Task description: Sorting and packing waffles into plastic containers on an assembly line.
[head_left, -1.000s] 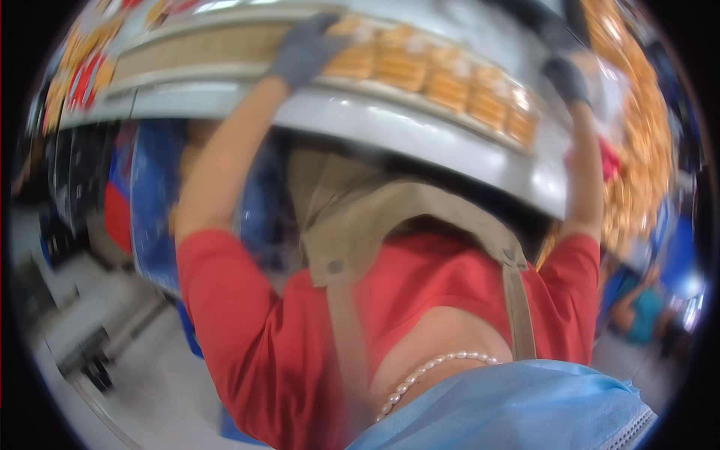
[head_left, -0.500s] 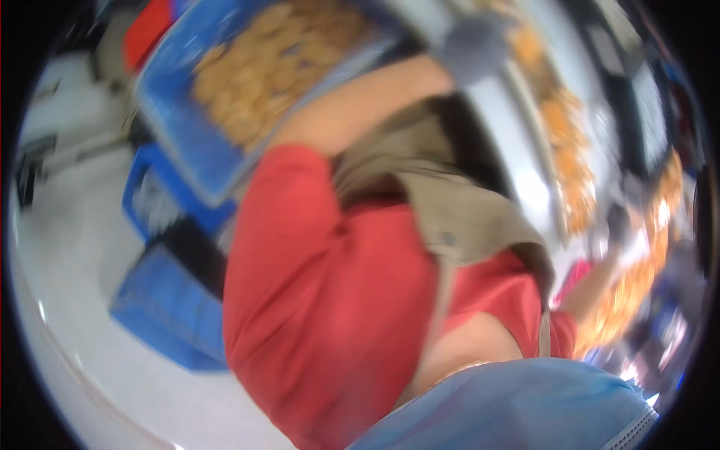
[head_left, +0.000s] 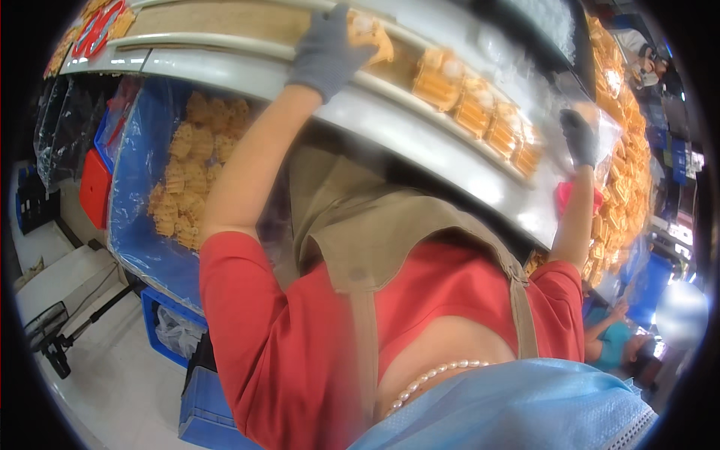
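Red pieces (head_left: 96, 30) are seen at far left, at the end of a tan lane (head_left: 217, 22) edged by pale rails (head_left: 217, 37) on the worktop (head_left: 210, 81). Below, beside the worktop's front edge, a blue bin (head_left: 135, 157) lined with clear plastic is partly filled with loose orange pieces (head_left: 180, 165). A long stretch of lane is left between the red pieces and the grey-gloved left hand (head_left: 326, 60), which is reached across the near rail. Its thumb and forefinger are parted about the left end of an orange part (head_left: 380, 46) in the lane; whether the part is pinched by that grip cannot be told. A gap is left before a row of four more orange parts (head_left: 475, 109), set close together between the rails. Beyond the row's right end, the gloved right hand (head_left: 579, 136) is held well apart from the left, its fingers bent beside clear plastic film (head_left: 609, 139); whether anything is held in that grip cannot be told. Room there is bounded by a pink object (head_left: 561, 197) and, at right, a banked orange heap (head_left: 621, 180).
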Tool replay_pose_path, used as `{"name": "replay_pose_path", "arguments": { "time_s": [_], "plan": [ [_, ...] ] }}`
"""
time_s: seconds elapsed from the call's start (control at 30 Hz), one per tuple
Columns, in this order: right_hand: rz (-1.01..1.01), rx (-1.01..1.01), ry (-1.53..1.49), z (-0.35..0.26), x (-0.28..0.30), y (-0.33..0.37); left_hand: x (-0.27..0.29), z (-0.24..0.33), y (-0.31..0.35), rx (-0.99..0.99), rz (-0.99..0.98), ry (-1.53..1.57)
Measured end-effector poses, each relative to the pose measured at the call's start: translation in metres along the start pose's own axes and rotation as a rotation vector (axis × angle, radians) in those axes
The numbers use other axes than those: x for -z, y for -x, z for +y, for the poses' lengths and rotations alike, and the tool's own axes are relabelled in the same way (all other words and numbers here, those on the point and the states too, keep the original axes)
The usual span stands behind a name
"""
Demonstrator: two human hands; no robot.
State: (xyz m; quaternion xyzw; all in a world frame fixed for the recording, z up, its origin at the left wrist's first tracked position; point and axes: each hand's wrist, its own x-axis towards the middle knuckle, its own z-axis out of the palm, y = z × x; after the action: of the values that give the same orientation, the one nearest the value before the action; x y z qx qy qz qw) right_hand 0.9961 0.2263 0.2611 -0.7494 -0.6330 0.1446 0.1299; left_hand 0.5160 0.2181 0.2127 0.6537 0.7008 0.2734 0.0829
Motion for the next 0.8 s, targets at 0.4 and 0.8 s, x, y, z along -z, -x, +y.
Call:
{"name": "replay_pose_path", "arguments": {
  "time_s": [0.4, 0.8],
  "plan": [
    [0.106, 0.131, -0.262, 0.132, 0.031, -0.034, -0.046, 0.052, -0.036, -0.075, 0.056, 0.395],
    [0.169, 0.136, -0.231, 0.148, 0.043, -0.034, -0.053, 0.108, -0.042, -0.583, -0.460, 1.187]
  ]
}}
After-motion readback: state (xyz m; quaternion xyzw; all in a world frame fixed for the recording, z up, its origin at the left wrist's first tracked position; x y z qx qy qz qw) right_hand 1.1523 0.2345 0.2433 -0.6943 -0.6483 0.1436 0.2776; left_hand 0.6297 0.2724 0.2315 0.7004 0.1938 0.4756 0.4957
